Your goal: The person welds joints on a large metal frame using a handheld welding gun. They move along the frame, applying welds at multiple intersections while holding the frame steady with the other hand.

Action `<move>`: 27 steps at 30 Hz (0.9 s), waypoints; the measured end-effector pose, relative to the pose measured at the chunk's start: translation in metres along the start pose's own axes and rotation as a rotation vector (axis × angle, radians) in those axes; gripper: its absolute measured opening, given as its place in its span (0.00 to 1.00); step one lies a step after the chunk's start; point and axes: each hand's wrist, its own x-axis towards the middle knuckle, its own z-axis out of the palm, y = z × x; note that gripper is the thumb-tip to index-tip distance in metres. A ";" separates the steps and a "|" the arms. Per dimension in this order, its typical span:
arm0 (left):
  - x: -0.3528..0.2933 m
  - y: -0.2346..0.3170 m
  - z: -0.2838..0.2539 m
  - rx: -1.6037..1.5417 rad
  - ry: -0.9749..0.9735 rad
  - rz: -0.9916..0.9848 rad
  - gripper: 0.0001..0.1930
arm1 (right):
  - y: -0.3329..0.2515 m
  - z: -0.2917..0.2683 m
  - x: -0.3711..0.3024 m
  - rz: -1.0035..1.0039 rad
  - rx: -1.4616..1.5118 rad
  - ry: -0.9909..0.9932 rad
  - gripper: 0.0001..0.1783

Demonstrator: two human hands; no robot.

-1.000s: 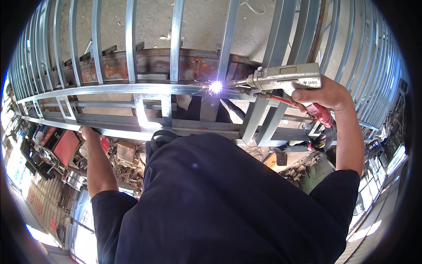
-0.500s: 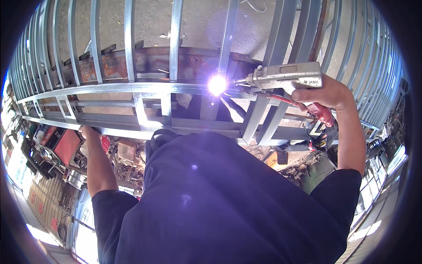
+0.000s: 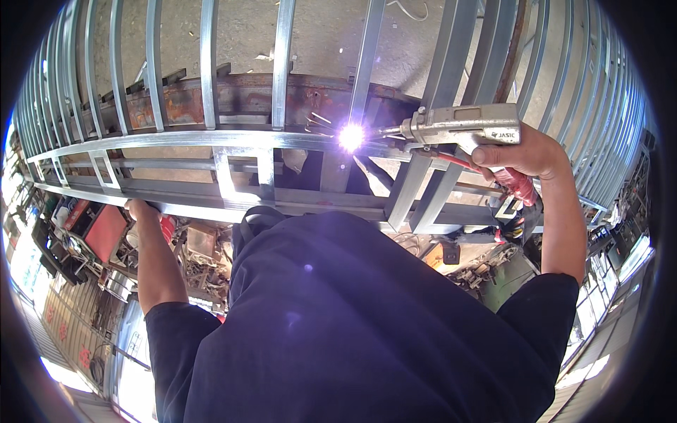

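My right hand [image 3: 525,151] is closed around a grey pistol-shaped welding gun [image 3: 462,125] with a red-wrapped cable below its grip. The gun's nozzle points left at a bright welding arc [image 3: 350,137], which burns on the long upper rail [image 3: 190,139] of a silvery metal frame, where an upright bar [image 3: 367,63] meets it. Glare hides the joint itself. Far to the left, my left hand [image 3: 144,210] is closed at the near rail [image 3: 204,211] of the same frame; its fingertips are mostly hidden.
Many parallel metal bars [image 3: 208,63] run away from me across the far side. A rusty beam [image 3: 247,99] lies beneath them. Below the near rail are a red box-shaped machine [image 3: 106,233] and piled metal scraps [image 3: 476,278].
The welding gun and its arc have shifted very slightly to the right. Bright spark streaks now show left of the arc. My left hand stays at the near rail.
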 end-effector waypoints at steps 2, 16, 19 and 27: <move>0.006 -0.003 -0.002 0.003 0.016 -0.010 0.28 | -0.005 0.002 -0.001 0.005 0.018 0.007 0.37; -0.028 0.011 -0.002 0.013 0.040 -0.028 0.30 | -0.010 0.003 -0.004 0.005 0.041 -0.018 0.38; -0.013 0.009 -0.004 -0.135 -0.017 -0.129 0.30 | -0.006 0.000 -0.004 -0.003 0.036 -0.013 0.38; -0.037 0.015 0.000 -0.145 0.022 -0.102 0.27 | -0.007 0.001 -0.006 0.016 0.046 -0.018 0.41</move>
